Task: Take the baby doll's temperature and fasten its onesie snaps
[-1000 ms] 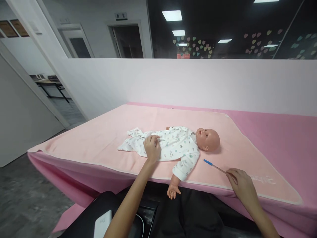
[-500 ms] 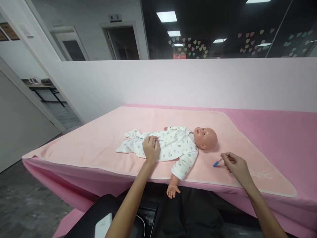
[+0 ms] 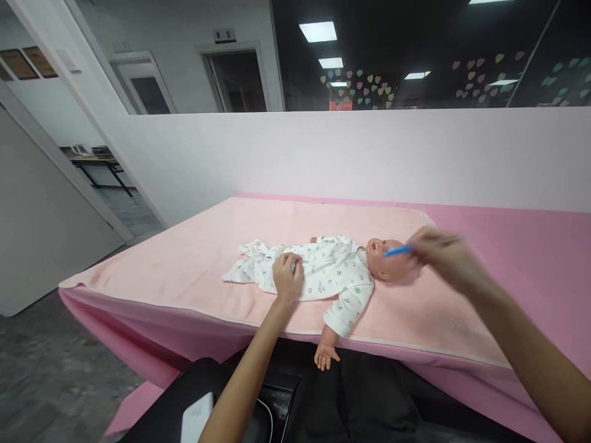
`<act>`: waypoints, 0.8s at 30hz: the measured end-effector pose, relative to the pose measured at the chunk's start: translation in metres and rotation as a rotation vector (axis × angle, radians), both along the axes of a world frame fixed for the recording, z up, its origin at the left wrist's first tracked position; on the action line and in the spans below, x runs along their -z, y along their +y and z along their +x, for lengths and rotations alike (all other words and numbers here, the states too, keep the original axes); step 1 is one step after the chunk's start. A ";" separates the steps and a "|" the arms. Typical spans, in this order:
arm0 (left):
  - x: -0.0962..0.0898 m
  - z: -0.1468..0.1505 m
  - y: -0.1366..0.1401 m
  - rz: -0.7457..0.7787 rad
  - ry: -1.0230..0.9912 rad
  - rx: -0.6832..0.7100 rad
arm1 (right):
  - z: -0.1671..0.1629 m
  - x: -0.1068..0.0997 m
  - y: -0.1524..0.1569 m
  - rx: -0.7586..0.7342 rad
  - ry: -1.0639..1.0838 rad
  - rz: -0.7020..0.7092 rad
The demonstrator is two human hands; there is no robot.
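A baby doll [image 3: 341,271] in a white printed sleepsuit lies on its back, its head towards the right. On the doll's belly rests my left hand [image 3: 287,277], fingers loosely bent over the cloth and not visibly gripping it. My right hand [image 3: 438,255] is raised beside the doll's head and blurred by motion. Its fingers are closed on a thin blue-ended stick [image 3: 398,250], which points left and overlaps the doll's face in view. Whether the stick touches the face I cannot tell. One doll arm hangs over the front edge.
A light pink blanket [image 3: 184,258] lies over a table with a darker pink cloth [image 3: 521,246]. Behind rises a white low wall [image 3: 323,154] with dark glass above. A white device [image 3: 196,418] lies near my lap, by a cable.
My right hand has lifted the blue-ended stick from low over the blanket, up and left to the doll's head. My left hand stays on the belly. The view has shifted slightly.
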State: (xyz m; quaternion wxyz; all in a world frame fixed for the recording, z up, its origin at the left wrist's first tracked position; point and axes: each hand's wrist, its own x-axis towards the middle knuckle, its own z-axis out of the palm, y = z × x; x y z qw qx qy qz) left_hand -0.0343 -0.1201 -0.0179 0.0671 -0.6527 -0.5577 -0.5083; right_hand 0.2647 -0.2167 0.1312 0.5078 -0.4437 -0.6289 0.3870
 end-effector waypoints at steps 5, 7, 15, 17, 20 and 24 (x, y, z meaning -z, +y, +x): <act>-0.001 0.000 -0.002 -0.023 0.003 0.007 | -0.029 -0.012 0.000 -0.150 -0.051 -0.047; -0.001 -0.001 -0.002 -0.020 0.004 0.012 | -0.030 -0.012 -0.002 -0.018 0.083 0.062; 0.001 0.000 -0.002 -0.019 0.006 0.014 | -0.015 -0.020 0.000 -0.027 0.062 -0.061; 0.001 0.000 -0.002 -0.021 0.002 0.007 | -0.009 -0.034 0.001 0.154 0.250 0.150; 0.001 0.001 -0.003 -0.031 0.001 -0.003 | -0.015 -0.033 0.002 -0.010 -0.012 0.064; 0.002 0.000 -0.002 -0.037 -0.001 0.005 | -0.022 -0.021 0.007 -0.209 -0.253 0.125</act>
